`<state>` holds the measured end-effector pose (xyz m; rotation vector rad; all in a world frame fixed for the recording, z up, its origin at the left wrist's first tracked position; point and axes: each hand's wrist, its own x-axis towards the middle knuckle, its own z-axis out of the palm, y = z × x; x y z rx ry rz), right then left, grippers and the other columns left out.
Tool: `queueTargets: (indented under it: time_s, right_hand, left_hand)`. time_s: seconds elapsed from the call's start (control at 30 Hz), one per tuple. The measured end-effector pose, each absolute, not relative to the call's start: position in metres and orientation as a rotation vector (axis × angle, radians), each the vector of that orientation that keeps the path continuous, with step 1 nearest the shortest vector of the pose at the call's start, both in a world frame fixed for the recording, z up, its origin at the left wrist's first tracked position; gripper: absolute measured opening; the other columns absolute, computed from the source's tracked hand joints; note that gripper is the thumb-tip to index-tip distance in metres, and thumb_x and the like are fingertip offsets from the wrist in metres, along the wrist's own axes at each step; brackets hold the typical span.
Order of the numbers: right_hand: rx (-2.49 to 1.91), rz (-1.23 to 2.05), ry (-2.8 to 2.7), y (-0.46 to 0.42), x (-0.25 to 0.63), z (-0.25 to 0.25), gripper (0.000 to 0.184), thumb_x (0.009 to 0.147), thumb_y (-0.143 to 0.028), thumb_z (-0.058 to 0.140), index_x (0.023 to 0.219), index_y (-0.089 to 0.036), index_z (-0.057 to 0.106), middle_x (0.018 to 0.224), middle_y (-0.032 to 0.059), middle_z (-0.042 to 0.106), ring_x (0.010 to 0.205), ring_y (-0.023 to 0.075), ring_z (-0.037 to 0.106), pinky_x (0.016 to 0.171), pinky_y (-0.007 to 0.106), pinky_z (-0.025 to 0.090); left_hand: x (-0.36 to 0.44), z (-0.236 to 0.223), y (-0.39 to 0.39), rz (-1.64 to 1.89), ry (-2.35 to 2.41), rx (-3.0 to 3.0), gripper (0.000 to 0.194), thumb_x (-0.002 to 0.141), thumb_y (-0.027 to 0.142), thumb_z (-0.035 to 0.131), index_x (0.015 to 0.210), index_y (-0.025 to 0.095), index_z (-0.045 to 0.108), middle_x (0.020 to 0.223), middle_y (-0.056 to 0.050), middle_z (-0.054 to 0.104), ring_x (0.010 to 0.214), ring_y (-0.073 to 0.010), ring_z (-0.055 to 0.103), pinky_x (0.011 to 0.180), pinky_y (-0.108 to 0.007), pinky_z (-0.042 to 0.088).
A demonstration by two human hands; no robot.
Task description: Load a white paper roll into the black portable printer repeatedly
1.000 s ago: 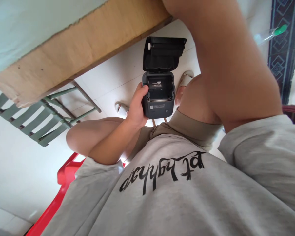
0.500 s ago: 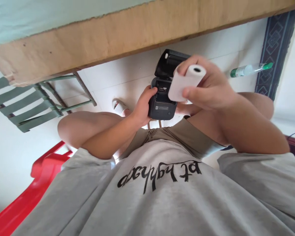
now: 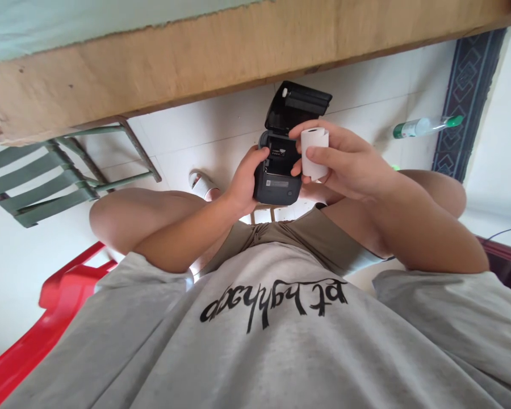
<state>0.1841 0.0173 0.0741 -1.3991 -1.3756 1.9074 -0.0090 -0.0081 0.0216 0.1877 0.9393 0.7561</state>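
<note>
A small dark grey printer (image 3: pixel 276 183) with its lid (image 3: pixel 298 105) flipped up is held above my lap. My left hand (image 3: pixel 242 182) grips its left side, thumb on the upper edge. My right hand (image 3: pixel 344 162) is closed round a white paper roll (image 3: pixel 314 152), held just to the right of the printer's open compartment and touching its edge. The roll's core end faces up toward the camera.
A wooden table edge (image 3: pixel 221 51) runs across the top. A green slatted chair (image 3: pixel 46 182) stands at the left, a red plastic chair (image 3: pixel 59 307) under me. A clear bottle with a green cap (image 3: pixel 426 126) lies on the white tiled floor at the right.
My right arm came down from the table holding the paper roll, then brought the roll lower and closer to the printer's open compartment. The left hand kept its grip on the printer.
</note>
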Motion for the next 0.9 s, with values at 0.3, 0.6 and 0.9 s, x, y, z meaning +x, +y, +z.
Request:
queueTargets:
  time_s: [0.3, 0.6, 0.9]
  right_hand:
    - [-1.388, 1.959, -1.34, 0.015, 0.182, 0.069, 0.061, 0.095, -0.048, 0.065, 0.148, -0.022, 0.049, 0.101, 0.0041, 0.072, 0.086, 0.014, 0.074, 0.066, 0.026, 0.062]
    - [-1.357, 1.179, -2.162, 0.008, 0.179, 0.071, 0.054, 0.098, -0.029, 0.05, 0.151, -0.022, 0.061, 0.125, 0.0111, 0.068, 0.107, 0.017, 0.068, 0.098, 0.035, 0.063]
    - [-1.67, 0.738, -2.451, 0.008, 0.176, 0.057, 0.036, 0.097, -0.031, 0.062, 0.131, -0.02, 0.065, 0.115, 0.0072, 0.074, 0.094, 0.0179, 0.066, 0.073, 0.027, 0.044]
  left_hand:
    - [-0.008, 0.02, -0.008, 0.721, 0.906, 0.17, 0.04, 0.096, 0.061, 0.07, 0.091, 0.022, 0.068, 0.074, -0.003, 0.072, 0.075, -0.0257, 0.077, 0.069, -0.039, 0.064]
    - [-0.004, 0.023, -0.006, 0.817, 1.038, 0.093, 0.018, 0.096, 0.036, 0.069, 0.09, 0.02, 0.064, 0.08, 0.0, 0.069, 0.073, -0.0151, 0.069, 0.068, -0.028, 0.058]
    - [-0.002, 0.026, -0.005, 0.828, 1.048, 0.085, 0.016, 0.099, 0.031, 0.067, 0.088, 0.02, 0.061, 0.078, 0.001, 0.065, 0.071, -0.0139, 0.064, 0.069, -0.029, 0.053]
